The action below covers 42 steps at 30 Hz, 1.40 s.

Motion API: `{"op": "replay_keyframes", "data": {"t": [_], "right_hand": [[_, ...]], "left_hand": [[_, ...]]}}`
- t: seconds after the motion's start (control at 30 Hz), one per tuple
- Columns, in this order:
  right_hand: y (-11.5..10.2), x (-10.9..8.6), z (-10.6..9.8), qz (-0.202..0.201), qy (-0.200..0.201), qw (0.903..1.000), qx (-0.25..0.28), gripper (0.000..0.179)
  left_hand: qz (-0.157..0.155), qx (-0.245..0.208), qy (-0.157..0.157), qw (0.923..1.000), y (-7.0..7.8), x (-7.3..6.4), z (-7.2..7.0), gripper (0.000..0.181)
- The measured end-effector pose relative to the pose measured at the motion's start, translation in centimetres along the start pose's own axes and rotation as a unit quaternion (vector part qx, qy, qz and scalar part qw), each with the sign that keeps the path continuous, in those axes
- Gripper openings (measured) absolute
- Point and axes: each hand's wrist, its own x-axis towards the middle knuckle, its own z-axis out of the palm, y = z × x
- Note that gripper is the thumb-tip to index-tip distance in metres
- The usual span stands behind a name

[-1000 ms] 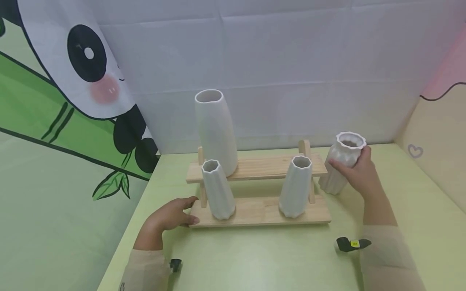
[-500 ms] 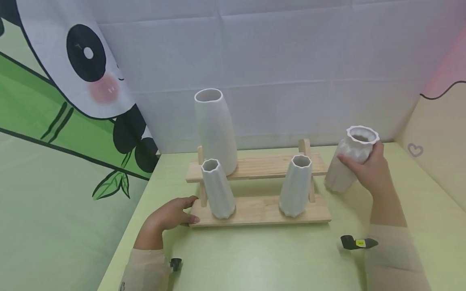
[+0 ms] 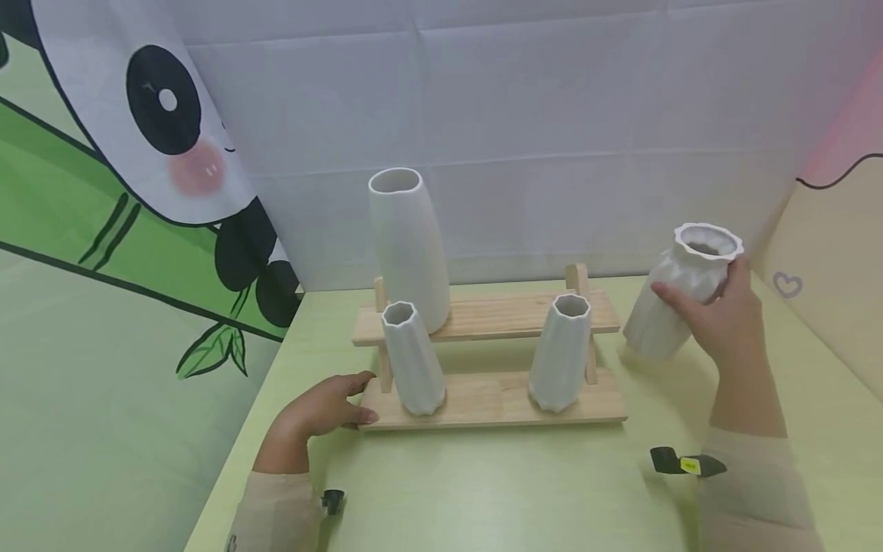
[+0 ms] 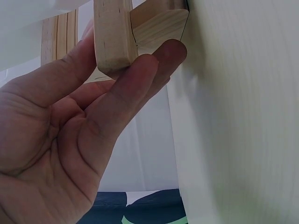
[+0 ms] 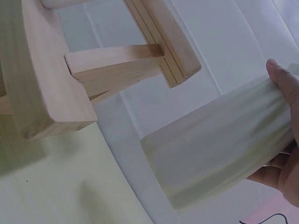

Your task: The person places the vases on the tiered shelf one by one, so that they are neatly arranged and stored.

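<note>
My right hand [image 3: 731,326] grips a white fluted vase [image 3: 658,322] with a scalloped rim, to the right of a two-tier wooden shelf [image 3: 493,410]. The vase leans, its mouth up and to the right; its base hangs above the table in the right wrist view. At the shelf's left end, my left hand [image 3: 319,410] pinches the lower board [image 4: 112,42] between thumb and fingers. Two slim white ribbed vases stand on that board, a left one [image 3: 416,364] and a right one [image 3: 562,360]. A tall smooth white vase [image 3: 410,245] stands at the upper board's left.
The pale green table [image 3: 483,491] carries the shelf. Behind it hangs a white cloth [image 3: 524,153], and a cloth with a printed panda [image 3: 165,100] covers the left side. Dark camera mounts [image 3: 679,462] stick out from both sleeves.
My right hand has carried the fluted vase up and to the right, away from the shelf, and the vase tilts more. The left hand and shelf have stayed still.
</note>
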Motion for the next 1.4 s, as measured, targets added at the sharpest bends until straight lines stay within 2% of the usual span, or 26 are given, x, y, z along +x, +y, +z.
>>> {"op": "replay_keyframes", "data": {"t": [0.2, 0.43, 0.7, 1.1, 1.4], "right_hand": [[-1.2, -0.6, -0.7, -0.003, 0.026, 0.9996, -0.003, 0.086], [-2.4, -1.1, -1.2, -0.016, 0.052, 0.9980, 0.032, 0.084], [-3.6, -1.6, -2.1, 0.020, 0.075, 0.9966, 0.027, 0.083], [-5.3, -2.4, -2.7, -0.005, 0.104, 0.9926, 0.063, 0.077], [-6.0, -2.7, -2.3, -0.064, 0.123, 0.9844, 0.108, 0.074]], "left_hand": [[0.000, -0.002, 0.001, 1.0000, -0.1, 0.0, 0.0, 0.083], [0.007, 0.003, 0.001, 1.0000, -0.1, -0.1, 0.0, 0.082], [0.005, 0.005, -0.001, 1.0000, 0.0, -0.1, 0.0, 0.081], [0.004, 0.004, -0.004, 1.0000, 0.1, -0.1, -0.1, 0.082], [0.002, 0.002, -0.006, 1.0000, -0.1, 0.1, 0.0, 0.083]]}}
